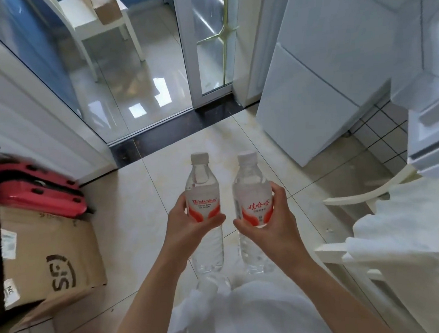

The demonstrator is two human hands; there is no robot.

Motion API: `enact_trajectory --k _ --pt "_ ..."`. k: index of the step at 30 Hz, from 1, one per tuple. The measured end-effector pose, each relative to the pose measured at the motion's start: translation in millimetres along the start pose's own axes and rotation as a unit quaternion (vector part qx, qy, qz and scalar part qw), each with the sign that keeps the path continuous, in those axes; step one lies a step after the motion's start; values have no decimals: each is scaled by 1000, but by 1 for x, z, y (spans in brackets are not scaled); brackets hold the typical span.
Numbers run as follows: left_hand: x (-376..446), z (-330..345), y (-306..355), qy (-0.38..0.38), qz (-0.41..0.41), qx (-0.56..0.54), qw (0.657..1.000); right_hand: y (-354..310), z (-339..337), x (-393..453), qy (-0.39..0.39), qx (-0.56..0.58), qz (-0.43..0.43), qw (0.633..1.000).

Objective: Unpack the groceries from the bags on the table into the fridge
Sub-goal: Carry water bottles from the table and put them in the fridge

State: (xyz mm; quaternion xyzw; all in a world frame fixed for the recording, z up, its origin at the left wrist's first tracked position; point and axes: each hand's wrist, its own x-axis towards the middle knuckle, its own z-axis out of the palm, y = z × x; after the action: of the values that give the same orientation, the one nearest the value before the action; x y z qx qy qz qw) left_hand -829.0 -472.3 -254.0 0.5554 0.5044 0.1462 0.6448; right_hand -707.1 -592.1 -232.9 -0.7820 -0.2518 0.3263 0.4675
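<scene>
A pale tiled floor (144, 224) runs ahead of me to a dark threshold and a glass sliding door (203, 41), with a white chair (97, 26) in the room beyond. On the right stands the white fridge (319, 79), and at the far right edge its door (429, 113) hangs open with its shelves showing. Near left sit a cardboard box (49, 256) and something red (36, 194) behind it. Near right is a white chair (363, 234) draped with white cloth.

I hold a water bottle in each hand, both upright and just beside each other over the floor. My left hand (189, 226) is curled round the label of the left bottle (203, 207), thumb across the front. My right hand (272, 220) wraps the right bottle (252, 203) the same way, fingers behind and thumb in front. Both caps are on.

The table and bags are out of view, so I cannot tell how much is left to unpack. As I judge it, these two bottles are mid-carry: lifted out, not yet shelved. The fridge is near on my right, so what remains for them is a turn that way and setting them inside, likely in the door. I cannot see into the fridge to say what is stowed already.
</scene>
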Motion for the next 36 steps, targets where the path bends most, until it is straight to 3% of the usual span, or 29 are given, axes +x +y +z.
enact_trajectory --k 19,28,36 --pt "248 65 187 -44 83 26 995 -85 -61 284 103 11 -37 994" --pt "353 109 259 -133 110 60 983 -105 -95 383 200 18 -9 980" --pt "463 149 344 -249 136 125 951 -138 -116 483 308 32 12 951"
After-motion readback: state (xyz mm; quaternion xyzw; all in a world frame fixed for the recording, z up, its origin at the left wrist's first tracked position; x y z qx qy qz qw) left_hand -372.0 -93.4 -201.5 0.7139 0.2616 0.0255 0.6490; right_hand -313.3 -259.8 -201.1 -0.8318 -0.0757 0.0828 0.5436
